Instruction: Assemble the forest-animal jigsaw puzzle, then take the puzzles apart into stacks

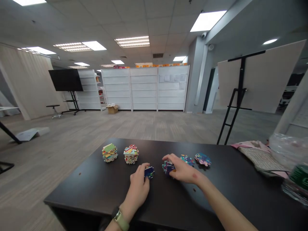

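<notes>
Near the table's middle, my left hand (139, 184) has its fingers and thumb wrapped round a small stack of dark blue jigsaw puzzle pieces (149, 172). To its right, my right hand (181, 168) curls over another stack of blue and purple puzzle pieces (166, 166), thumb at the near side and fingers over the top; part of this stack is hidden. Just behind the right hand lies a low pile of blue and multicoloured pieces (187, 159). Further right is a similar flat pile (202, 159). A pale green band (120, 220) circles my left wrist.
On the dark table (101, 192), a tall stack topped in green (110, 152) and a red-and-white one (131, 154) stand at the back left. A patterned cloth bag (262, 157) and clear plastic packaging (288, 150) lie at the right. An easel board (262, 77) stands beyond.
</notes>
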### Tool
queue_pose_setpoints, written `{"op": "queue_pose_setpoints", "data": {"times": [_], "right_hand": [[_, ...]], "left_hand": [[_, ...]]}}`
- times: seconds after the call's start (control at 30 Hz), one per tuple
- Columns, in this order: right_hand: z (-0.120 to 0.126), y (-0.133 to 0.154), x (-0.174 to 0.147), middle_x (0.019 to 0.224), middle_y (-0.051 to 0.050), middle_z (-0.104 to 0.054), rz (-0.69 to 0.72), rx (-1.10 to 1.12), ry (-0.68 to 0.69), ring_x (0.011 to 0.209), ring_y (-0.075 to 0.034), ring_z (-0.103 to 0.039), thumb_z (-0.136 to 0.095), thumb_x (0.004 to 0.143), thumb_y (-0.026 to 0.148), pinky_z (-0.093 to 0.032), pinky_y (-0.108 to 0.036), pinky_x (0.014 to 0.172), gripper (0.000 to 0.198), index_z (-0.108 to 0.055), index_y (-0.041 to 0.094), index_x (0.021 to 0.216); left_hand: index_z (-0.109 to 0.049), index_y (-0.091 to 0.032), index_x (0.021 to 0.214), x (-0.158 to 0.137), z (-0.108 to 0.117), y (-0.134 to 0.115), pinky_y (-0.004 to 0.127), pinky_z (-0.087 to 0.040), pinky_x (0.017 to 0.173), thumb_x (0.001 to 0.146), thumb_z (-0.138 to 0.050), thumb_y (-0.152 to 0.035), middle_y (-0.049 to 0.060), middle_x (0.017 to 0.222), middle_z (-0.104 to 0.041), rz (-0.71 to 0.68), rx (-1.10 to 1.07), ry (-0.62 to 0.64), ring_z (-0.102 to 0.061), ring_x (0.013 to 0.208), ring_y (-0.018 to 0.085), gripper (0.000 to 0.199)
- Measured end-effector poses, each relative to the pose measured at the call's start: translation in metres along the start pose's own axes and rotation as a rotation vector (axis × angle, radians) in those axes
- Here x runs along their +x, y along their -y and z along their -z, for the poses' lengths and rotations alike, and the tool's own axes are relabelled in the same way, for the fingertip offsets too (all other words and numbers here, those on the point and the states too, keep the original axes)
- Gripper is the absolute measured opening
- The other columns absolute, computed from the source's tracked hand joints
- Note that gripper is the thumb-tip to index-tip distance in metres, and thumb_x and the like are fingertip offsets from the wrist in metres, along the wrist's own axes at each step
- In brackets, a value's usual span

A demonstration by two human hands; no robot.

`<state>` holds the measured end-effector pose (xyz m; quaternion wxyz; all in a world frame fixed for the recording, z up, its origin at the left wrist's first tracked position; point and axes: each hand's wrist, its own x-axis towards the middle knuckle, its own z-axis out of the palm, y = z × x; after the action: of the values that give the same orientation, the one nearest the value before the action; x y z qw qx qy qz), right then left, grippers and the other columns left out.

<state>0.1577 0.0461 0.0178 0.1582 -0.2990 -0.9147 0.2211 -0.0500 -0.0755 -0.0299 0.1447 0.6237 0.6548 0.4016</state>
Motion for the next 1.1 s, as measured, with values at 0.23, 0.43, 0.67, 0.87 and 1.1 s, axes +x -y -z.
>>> {"op": "queue_pose_setpoints", "data": {"times": [0.23, 0.43, 0.67, 0.87, 1.1], "right_hand": [[-0.056, 0.039, 0.003, 0.138, -0.010, -0.048, 0.278, 0.267, -0.071, 0.132, -0.024, -0.043, -0.052, 0.071, 0.004, -0.034, -0.046, 0.114, 0.076, -0.038, 0.024, 0.143], [-0.021, 0.011, 0.005, 0.159, -0.009, -0.027, 0.153, 0.055, -0.090, 0.147, -0.024, -0.024, -0.052, 0.064, 0.009, -0.023, -0.044, 0.121, 0.095, -0.023, 0.023, 0.154], [0.036, -0.062, 0.002, 0.147, -0.024, -0.045, -0.505, -0.243, -0.123, 0.139, -0.045, -0.035, -0.059, 0.079, 0.058, -0.026, -0.060, 0.111, 0.084, -0.042, 0.012, 0.147], [0.012, -0.069, 0.001, 0.145, -0.023, -0.050, -0.583, -0.247, 0.015, 0.136, -0.040, -0.044, -0.065, 0.073, 0.060, -0.034, -0.051, 0.108, 0.087, -0.046, 0.015, 0.145], [0.024, -0.063, -0.005, 0.138, -0.020, -0.054, -0.451, -0.143, -0.014, 0.131, -0.035, -0.049, -0.083, 0.055, 0.035, -0.039, -0.040, 0.106, 0.102, -0.043, 0.013, 0.146]], "left_hand": [[-0.037, -0.022, 0.143, 0.005, -0.001, 0.009, 0.042, -0.034, 0.112, 0.095, -0.054, -0.031, 0.012, 0.142, -0.048, -0.159, -0.202, 0.124, -0.044, 0.133, 0.026, 0.051], [-0.040, -0.023, 0.144, 0.003, -0.003, 0.008, 0.043, -0.036, 0.113, 0.093, -0.054, -0.020, 0.011, 0.139, -0.050, -0.218, -0.202, 0.116, -0.048, 0.130, 0.026, 0.053], [-0.039, -0.025, 0.147, -0.003, 0.004, -0.003, 0.040, -0.040, 0.110, 0.098, -0.049, -0.025, 0.010, 0.134, -0.051, -0.241, -0.150, 0.144, -0.054, 0.123, 0.025, 0.051], [-0.038, -0.026, 0.148, -0.008, 0.004, -0.004, 0.038, -0.042, 0.108, 0.099, -0.046, -0.026, 0.010, 0.135, -0.051, -0.261, -0.126, 0.183, -0.054, 0.121, 0.024, 0.049], [-0.037, -0.028, 0.148, -0.011, 0.005, -0.005, 0.038, -0.040, 0.109, 0.100, -0.044, -0.027, 0.010, 0.136, -0.049, -0.262, -0.110, 0.211, -0.053, 0.123, 0.023, 0.049]]}}
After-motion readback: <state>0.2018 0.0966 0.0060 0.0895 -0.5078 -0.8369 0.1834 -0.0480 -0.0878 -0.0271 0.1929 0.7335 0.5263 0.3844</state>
